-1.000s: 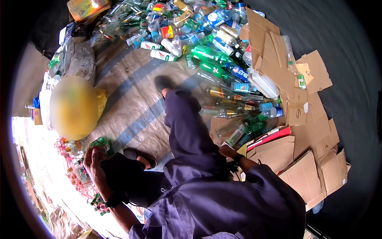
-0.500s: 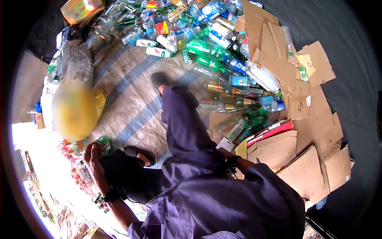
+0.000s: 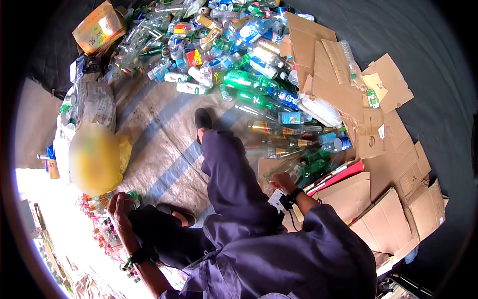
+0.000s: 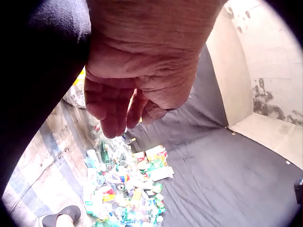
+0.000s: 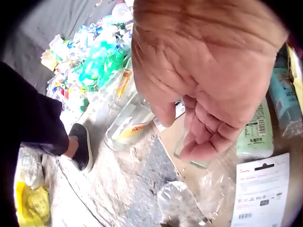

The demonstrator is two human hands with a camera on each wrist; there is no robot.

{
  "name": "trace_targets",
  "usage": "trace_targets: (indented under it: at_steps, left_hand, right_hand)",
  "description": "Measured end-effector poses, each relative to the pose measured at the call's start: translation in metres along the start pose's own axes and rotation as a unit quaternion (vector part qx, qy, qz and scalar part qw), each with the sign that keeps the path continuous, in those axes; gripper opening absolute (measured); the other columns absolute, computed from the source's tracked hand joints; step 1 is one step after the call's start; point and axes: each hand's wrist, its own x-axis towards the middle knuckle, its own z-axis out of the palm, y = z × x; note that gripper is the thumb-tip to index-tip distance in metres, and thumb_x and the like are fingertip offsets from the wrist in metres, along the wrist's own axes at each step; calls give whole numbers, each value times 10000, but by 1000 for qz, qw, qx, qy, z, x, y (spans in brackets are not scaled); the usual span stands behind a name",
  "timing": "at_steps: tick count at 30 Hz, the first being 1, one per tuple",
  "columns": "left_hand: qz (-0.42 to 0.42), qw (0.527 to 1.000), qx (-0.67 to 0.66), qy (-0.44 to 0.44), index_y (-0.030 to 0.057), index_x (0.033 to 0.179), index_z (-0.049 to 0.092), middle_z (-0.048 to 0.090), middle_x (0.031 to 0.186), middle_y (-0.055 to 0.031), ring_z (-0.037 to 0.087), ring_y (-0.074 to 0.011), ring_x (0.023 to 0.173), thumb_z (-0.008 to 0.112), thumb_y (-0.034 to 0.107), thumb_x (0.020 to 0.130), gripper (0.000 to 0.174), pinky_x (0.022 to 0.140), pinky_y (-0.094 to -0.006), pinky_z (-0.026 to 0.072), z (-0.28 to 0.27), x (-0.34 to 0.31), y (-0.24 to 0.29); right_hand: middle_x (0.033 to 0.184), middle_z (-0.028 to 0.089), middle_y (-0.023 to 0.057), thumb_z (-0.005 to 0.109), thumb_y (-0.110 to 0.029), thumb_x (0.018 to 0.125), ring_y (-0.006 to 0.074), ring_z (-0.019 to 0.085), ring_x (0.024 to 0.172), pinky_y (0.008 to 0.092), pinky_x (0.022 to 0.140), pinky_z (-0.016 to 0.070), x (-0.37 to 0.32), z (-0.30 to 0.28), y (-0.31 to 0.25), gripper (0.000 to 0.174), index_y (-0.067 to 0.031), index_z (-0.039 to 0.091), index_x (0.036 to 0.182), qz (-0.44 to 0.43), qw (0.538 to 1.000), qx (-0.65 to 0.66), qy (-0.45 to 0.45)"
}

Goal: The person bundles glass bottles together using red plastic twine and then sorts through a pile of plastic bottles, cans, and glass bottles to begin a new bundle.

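My right hand point(image 3: 284, 183) reaches down to the near end of the bottle pile, fingers curled over a clear glass bottle point(image 5: 181, 147). The hand hides most of this bottle, and I cannot tell if the fingers grip it. Close by lie a pale green labelled bottle point(image 5: 255, 130) and a white hang-hole packaging card point(image 5: 262, 194). To the left, another clear glass bottle point(image 5: 128, 130) has a yellow and red label. My left hand point(image 3: 119, 217) is beside the left knee, fingers loosely bent and holding nothing, near a green bottle point(image 3: 134, 199).
A large heap of bottles and cans point(image 3: 214, 45) spreads across the far side. Flattened cardboard point(image 3: 343, 194) lines the right. A stained striped sheet point(image 3: 164, 144) covers the ground under my feet. A yellow bag point(image 3: 124, 154) and an open carton point(image 3: 99, 27) stand at left.
My right hand has moved forward, out from beside the knee to the clear glass bottle. The left hand stays by the left knee. The head view has shifted slightly.
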Motion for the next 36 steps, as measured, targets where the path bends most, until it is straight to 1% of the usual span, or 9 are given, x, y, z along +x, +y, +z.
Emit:
trace_targets:
  at_steps: [1, 3, 5, 7, 8, 11, 13, 17, 36]
  left_hand:
    - [-2, 1000, -5, -6, 0, 1017, 655, 683, 843, -58, 604, -124, 686, 607, 251, 964, 261, 670, -258, 480, 2, 2, 0]
    - [4, 1000, -7, -8, 1, 1013, 657, 684, 844, -60, 599, -123, 689, 609, 248, 961, 257, 672, -256, 479, 9, 3, 4]
    - [4, 1000, 19, -20, 5, 1008, 658, 685, 844, -60, 599, -122, 688, 608, 252, 961, 257, 673, -253, 479, 21, 1, 15]
    - [17, 999, 33, -29, 5, 1002, 659, 688, 846, -61, 600, -121, 683, 601, 255, 963, 260, 659, -255, 477, 27, 5, 20]
    - [15, 999, 30, -35, 6, 998, 660, 688, 844, -61, 601, -120, 680, 599, 259, 963, 263, 652, -258, 476, 32, 5, 27]
    - [24, 998, 39, -39, -3, 984, 662, 688, 837, -64, 604, -125, 669, 598, 256, 955, 269, 633, -266, 471, 45, 4, 50]
    - [65, 992, 75, -75, -15, 986, 664, 688, 835, -71, 613, -134, 676, 595, 245, 946, 272, 636, -268, 471, 59, 1, 76]
    - [38, 985, 88, -143, -46, 974, 663, 696, 844, -101, 629, -134, 695, 593, 216, 929, 275, 671, -267, 489, 83, 9, 96]
    - [-1, 978, 55, -203, -16, 921, 661, 666, 813, -53, 569, -111, 680, 595, 216, 924, 242, 672, -260, 465, 112, 32, 77]
  right_hand:
    - [699, 602, 60, 609, -183, 889, 170, 619, 599, 271, 526, 501, 3, -19, -35, 181, -75, 595, 743, 96, 982, 160, 7]
    - [719, 611, 56, 623, -194, 878, 162, 617, 614, 275, 540, 507, 9, -60, -111, 177, -73, 586, 755, 260, 818, 497, 129]
    - [740, 629, 66, 623, -198, 879, 168, 637, 630, 283, 539, 507, 22, -67, -101, 176, -78, 589, 755, 304, 778, 525, 163]
    - [743, 609, 46, 624, -213, 883, 173, 665, 682, 278, 552, 508, 42, -61, -40, 162, -84, 591, 791, 201, 918, 296, 170]
    - [768, 607, 35, 628, -257, 893, 181, 686, 736, 271, 565, 508, 41, -97, -117, 170, -95, 592, 853, 348, 751, 500, 254]
    - [792, 614, 25, 621, -304, 909, 180, 689, 753, 272, 569, 508, 47, -114, -112, 203, -105, 589, 921, 334, 718, 537, 290]
    - [838, 664, 51, 604, -366, 930, 186, 692, 746, 282, 563, 515, 49, -119, -78, 269, -100, 593, 972, 257, 724, 577, 275]
    - [864, 700, 119, 587, -409, 945, 205, 687, 683, 299, 527, 533, 59, -138, -71, 353, -71, 586, 1044, 360, 688, 577, 253]
    - [784, 668, 136, 611, -185, 902, 220, 669, 593, 324, 489, 553, 73, -118, -86, 210, 15, 597, 962, 355, 704, 540, 296]
